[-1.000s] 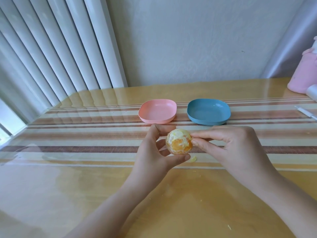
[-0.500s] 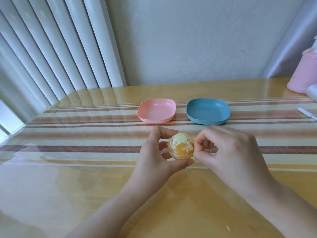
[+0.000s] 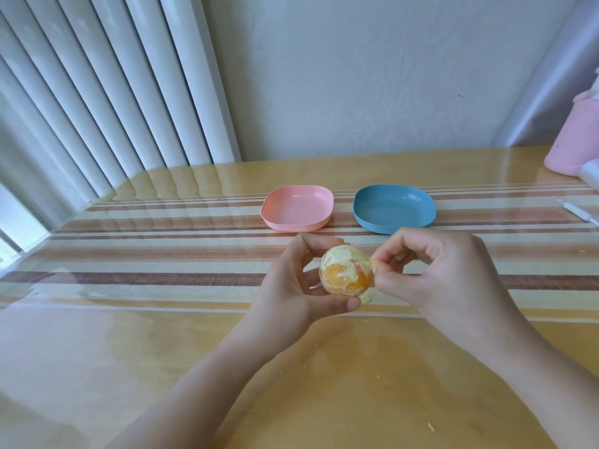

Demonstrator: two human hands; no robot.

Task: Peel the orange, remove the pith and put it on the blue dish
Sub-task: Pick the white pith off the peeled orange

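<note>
Left hand (image 3: 285,286) is gripping the orange (image 3: 345,273); right hand (image 3: 447,270) is pinching pith (image 3: 371,261), orange lying just left of its fingertips (image 3: 384,254), blue dish (image 3: 393,205) beyond.

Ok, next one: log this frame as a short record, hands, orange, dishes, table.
left hand: holds the orange above the table
right hand: pinches pith at the orange's right edge
orange: peeled, white pith patches on it
blue dish: orange not yet on it
pink dish: left of the blue dish
table: small scraps near the hands
</note>
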